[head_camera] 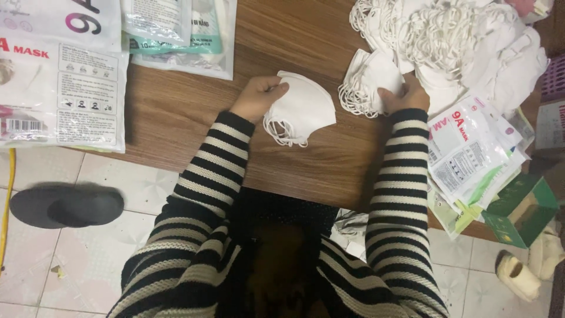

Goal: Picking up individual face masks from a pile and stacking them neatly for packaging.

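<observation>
My left hand (258,95) grips a small stack of folded white face masks (303,107) by its left edge, the ear loops hanging toward me over the wooden table (176,112). To the right, my right hand (402,97) rests on another bunch of white masks (369,79), fingers closed on its lower edge. A large heap of loose white masks with tangled ear loops (453,41) lies behind and to the right of that hand. Both sleeves are black-and-cream striped.
Printed plastic mask packets lie in piles at the table's left (59,76), top centre (182,35) and right (477,153). A green box (521,209) sits at the right edge. On the tiled floor lie a black slipper (65,206) and a cream slipper (518,277).
</observation>
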